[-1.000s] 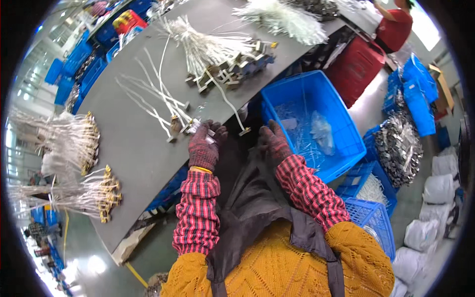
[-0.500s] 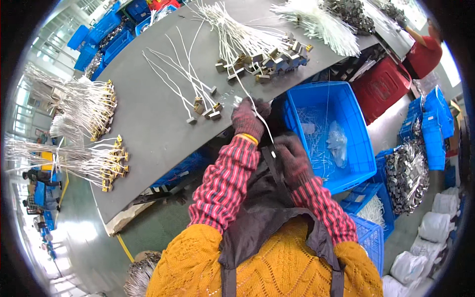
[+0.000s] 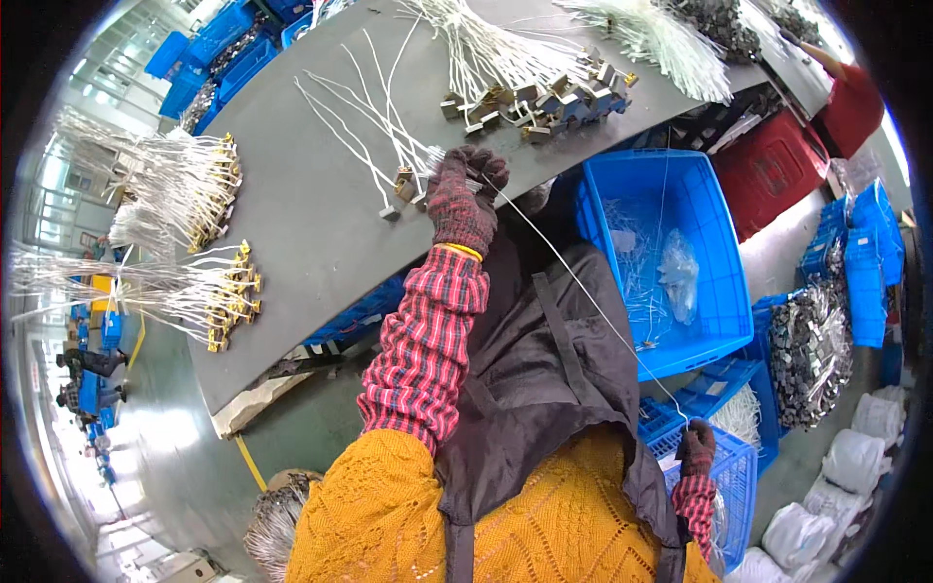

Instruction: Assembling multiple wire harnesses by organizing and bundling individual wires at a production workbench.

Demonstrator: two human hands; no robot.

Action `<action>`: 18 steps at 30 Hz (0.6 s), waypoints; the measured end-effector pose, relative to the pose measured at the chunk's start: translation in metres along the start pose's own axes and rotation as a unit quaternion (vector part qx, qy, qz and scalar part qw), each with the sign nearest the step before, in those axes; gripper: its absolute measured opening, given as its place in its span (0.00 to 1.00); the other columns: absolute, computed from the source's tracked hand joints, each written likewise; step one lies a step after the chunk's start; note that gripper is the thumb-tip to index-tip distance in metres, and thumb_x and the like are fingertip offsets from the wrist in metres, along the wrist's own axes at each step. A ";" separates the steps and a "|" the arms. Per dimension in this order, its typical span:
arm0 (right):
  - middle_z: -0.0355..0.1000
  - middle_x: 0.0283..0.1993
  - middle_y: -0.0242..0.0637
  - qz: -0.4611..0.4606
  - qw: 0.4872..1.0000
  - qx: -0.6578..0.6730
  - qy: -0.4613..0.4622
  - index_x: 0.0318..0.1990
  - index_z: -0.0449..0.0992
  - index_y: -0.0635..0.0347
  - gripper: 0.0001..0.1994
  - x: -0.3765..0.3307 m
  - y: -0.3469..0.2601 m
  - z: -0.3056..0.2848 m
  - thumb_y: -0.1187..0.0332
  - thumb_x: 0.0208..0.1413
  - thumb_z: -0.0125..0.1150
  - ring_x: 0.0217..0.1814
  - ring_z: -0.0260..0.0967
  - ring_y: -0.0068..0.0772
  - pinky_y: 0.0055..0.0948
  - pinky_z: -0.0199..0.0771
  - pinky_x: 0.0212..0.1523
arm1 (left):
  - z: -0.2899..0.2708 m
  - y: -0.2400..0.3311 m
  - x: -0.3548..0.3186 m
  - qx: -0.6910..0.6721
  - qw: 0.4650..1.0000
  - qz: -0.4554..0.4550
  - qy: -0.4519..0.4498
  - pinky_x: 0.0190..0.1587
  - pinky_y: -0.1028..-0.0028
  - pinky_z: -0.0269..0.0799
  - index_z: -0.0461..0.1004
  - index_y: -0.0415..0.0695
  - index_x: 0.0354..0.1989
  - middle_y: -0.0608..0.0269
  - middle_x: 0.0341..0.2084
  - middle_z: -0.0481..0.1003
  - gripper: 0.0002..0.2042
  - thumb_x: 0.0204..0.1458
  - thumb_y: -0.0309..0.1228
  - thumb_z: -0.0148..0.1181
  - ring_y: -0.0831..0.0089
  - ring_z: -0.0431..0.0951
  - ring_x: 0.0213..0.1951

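A thin white wire (image 3: 583,280) stretches taut across the front of my dark apron, from one hand to the other. My left hand (image 3: 466,199), in a dark maroon knit glove, is closed on its upper end above the table's edge. Down at the lower right, my right hand (image 3: 696,449) is closed around the other end, beside the blue crate. Just left of my left hand lie a few loose white wires (image 3: 362,146) with small metal-cased connectors (image 3: 403,180). What else the left fingers may cover is hidden.
The grey table (image 3: 301,233) carries a pile of connector-ended wires (image 3: 544,92) and tied bundles (image 3: 185,189) at the left. A blue bin (image 3: 714,335) with clear scraps stands right of me, near a red bin (image 3: 773,173). Another person's red sleeve (image 3: 855,107) shows far right.
My right hand has moved from beside the left hand down to the lower right, drawing the wire out straight. My left hand has shifted slightly left and up over the table.
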State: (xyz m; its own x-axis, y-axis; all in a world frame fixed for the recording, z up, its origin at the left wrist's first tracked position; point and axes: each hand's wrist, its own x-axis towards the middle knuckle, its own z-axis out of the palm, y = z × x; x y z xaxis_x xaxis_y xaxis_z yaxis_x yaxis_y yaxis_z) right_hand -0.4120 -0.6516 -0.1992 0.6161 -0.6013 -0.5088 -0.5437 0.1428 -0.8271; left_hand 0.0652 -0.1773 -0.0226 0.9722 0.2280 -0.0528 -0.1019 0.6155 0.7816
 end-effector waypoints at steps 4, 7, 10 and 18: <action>0.73 0.31 0.35 0.018 0.999 0.015 0.023 0.49 0.75 0.57 0.15 0.008 0.002 0.006 0.71 0.53 0.64 0.19 0.66 0.26 0.26 0.68 0.15 | 0.000 0.012 0.001 -0.096 0.992 -0.062 0.054 0.39 0.60 0.81 0.73 0.42 0.42 0.56 0.33 0.79 0.09 0.61 0.35 0.56 0.61 0.81 0.35; 0.72 0.31 0.34 0.010 1.000 0.015 0.000 0.49 0.75 0.58 0.16 0.011 -0.004 0.008 0.71 0.53 0.64 0.17 0.65 0.27 0.26 0.67 0.14 | 0.002 0.020 -0.004 -0.076 0.992 -0.070 0.066 0.40 0.60 0.81 0.75 0.42 0.40 0.56 0.31 0.79 0.10 0.61 0.36 0.57 0.60 0.81 0.33; 0.72 0.30 0.34 -0.001 1.000 -0.009 0.010 0.49 0.74 0.58 0.16 0.010 -0.007 0.006 0.70 0.53 0.65 0.16 0.64 0.26 0.26 0.65 0.12 | 0.002 0.025 -0.009 -0.061 0.993 -0.080 0.054 0.39 0.58 0.81 0.75 0.41 0.41 0.55 0.32 0.79 0.10 0.60 0.36 0.57 0.57 0.81 0.34; 0.72 0.30 0.35 0.030 0.999 -0.015 -0.006 0.48 0.75 0.58 0.15 0.007 -0.012 0.004 0.70 0.51 0.65 0.15 0.63 0.26 0.26 0.64 0.13 | -0.004 0.033 -0.011 -0.088 0.993 -0.060 0.052 0.33 0.58 0.81 0.74 0.40 0.41 0.53 0.31 0.78 0.11 0.61 0.35 0.57 0.56 0.81 0.30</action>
State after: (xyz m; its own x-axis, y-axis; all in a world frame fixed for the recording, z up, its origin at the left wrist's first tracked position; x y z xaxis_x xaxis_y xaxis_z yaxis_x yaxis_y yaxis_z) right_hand -0.3983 -0.6546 -0.1936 0.5896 -0.5823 -0.5597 -0.5963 0.1536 -0.7879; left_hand 0.0503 -0.1563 0.0014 0.9535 0.2159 -0.2101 -0.0306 0.7631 0.6455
